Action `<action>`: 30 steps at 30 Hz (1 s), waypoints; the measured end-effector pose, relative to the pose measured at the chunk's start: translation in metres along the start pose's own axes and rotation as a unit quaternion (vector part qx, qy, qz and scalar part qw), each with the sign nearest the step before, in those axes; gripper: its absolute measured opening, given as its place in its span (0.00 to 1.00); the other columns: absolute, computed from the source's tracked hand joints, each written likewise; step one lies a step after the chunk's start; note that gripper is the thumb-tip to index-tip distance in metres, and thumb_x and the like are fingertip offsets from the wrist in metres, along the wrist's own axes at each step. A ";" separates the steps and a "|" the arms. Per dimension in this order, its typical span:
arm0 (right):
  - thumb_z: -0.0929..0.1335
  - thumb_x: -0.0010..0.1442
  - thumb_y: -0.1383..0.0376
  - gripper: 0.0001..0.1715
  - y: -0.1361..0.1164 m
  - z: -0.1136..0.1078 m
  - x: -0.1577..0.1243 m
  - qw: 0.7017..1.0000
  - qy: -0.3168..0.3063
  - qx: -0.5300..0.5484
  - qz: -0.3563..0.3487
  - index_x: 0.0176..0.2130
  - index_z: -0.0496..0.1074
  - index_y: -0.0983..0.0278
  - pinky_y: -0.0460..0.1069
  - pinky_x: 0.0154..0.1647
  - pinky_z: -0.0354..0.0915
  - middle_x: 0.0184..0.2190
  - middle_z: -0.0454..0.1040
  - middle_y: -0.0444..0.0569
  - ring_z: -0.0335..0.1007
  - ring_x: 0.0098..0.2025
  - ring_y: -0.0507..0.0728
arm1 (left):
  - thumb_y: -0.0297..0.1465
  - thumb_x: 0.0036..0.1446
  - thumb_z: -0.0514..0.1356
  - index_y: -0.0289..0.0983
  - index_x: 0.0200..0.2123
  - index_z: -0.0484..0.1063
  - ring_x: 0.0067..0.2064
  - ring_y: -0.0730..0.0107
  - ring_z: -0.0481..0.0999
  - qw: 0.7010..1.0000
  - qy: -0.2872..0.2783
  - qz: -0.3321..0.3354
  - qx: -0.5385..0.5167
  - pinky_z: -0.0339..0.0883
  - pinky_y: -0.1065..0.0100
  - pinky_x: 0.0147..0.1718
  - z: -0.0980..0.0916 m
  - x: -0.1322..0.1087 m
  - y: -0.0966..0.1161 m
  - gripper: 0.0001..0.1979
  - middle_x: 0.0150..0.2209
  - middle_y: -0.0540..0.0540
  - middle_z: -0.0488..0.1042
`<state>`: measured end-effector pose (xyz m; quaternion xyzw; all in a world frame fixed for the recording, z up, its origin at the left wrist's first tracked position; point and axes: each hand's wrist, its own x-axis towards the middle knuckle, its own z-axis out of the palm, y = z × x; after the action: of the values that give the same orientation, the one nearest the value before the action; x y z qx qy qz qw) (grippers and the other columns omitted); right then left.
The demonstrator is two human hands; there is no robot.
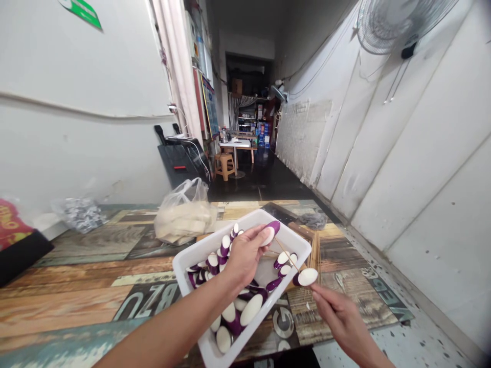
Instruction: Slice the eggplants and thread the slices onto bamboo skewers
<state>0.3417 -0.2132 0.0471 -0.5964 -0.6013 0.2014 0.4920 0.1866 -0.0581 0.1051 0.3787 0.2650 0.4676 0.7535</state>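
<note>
My left hand [245,255] is closed on a purple-skinned eggplant slice [270,234], pinched over the white tub [303,250]. A thin bamboo skewer [286,250] runs from near that slice down to the right, where a second eggplant slice [308,277] is threaded on it. Just below this second slice, my right hand [339,309] grips the skewer with closed fingers, outside the tub's right edge. Whether the skewer's tip has entered the left slice cannot be made out. Inside the tub lie several eggplant pieces [251,309], some under my left forearm.
A bundle of bamboo skewers [316,255] lies right of the tub on the wood-patterned table [88,276]. Behind the tub are a clear bag of pale pieces [184,220] and a dark crumpled bag [312,221]. A fan [399,23] hangs on the right wall.
</note>
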 end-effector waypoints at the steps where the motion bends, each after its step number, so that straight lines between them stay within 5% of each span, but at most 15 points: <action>1: 0.60 0.61 0.58 0.19 -0.004 -0.001 -0.001 0.995 -0.032 0.063 0.073 0.42 0.73 0.66 0.42 0.14 0.55 0.13 0.55 0.38 0.53 0.13 0.48 | 0.32 0.39 0.68 0.33 0.34 0.76 0.26 0.79 0.67 1.000 0.002 -0.004 -0.006 0.61 0.75 0.26 0.000 0.001 0.001 0.16 0.29 0.47 0.73; 4: 0.60 0.60 0.53 0.24 -0.010 -0.002 -0.002 0.961 -0.079 0.186 0.192 0.45 0.71 0.67 0.40 0.12 0.42 0.14 0.42 0.33 0.37 0.13 0.45 | 0.32 0.39 0.68 0.33 0.32 0.76 0.28 0.79 0.68 1.000 -0.008 -0.018 -0.013 0.62 0.75 0.27 -0.001 0.002 0.002 0.14 0.30 0.47 0.73; 9: 0.63 0.59 0.57 0.18 -0.006 0.000 0.001 0.999 0.023 0.020 0.034 0.39 0.76 0.66 0.43 0.18 0.60 0.15 0.62 0.42 0.58 0.17 0.49 | 0.31 0.40 0.68 0.34 0.33 0.76 0.29 0.78 0.68 0.999 -0.013 -0.023 -0.021 0.63 0.75 0.28 0.000 0.000 0.002 0.13 0.32 0.46 0.73; 14: 0.63 0.58 0.63 0.14 0.008 0.006 0.004 0.983 0.104 -0.110 -0.105 0.37 0.77 0.64 0.47 0.31 0.71 0.26 0.78 0.50 0.74 0.27 0.56 | 0.31 0.40 0.68 0.34 0.33 0.77 0.30 0.78 0.68 1.000 -0.011 -0.025 -0.015 0.63 0.75 0.30 0.001 -0.002 0.001 0.14 0.33 0.46 0.73; 20: 0.64 0.58 0.64 0.12 0.023 0.011 0.007 0.972 0.138 -0.124 -0.142 0.39 0.76 0.63 0.49 0.34 0.73 0.34 0.79 0.53 0.77 0.33 0.58 | 0.33 0.40 0.68 0.34 0.33 0.77 0.31 0.77 0.69 1.000 -0.025 -0.012 -0.014 0.64 0.75 0.30 0.004 -0.003 -0.001 0.14 0.33 0.45 0.74; 30: 0.63 0.59 0.66 0.13 0.014 0.015 0.018 0.973 0.129 -0.123 -0.149 0.40 0.75 0.63 0.49 0.36 0.72 0.31 0.79 0.51 0.76 0.33 0.58 | 0.32 0.40 0.67 0.34 0.33 0.78 0.32 0.72 0.72 0.998 -0.053 -0.012 0.019 0.66 0.71 0.33 0.012 -0.011 -0.004 0.13 0.32 0.43 0.75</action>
<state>0.3398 -0.1881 0.0352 -0.5775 -0.6348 -0.0286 0.5125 0.1929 -0.0732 0.1091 0.4137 0.2382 0.4323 0.7650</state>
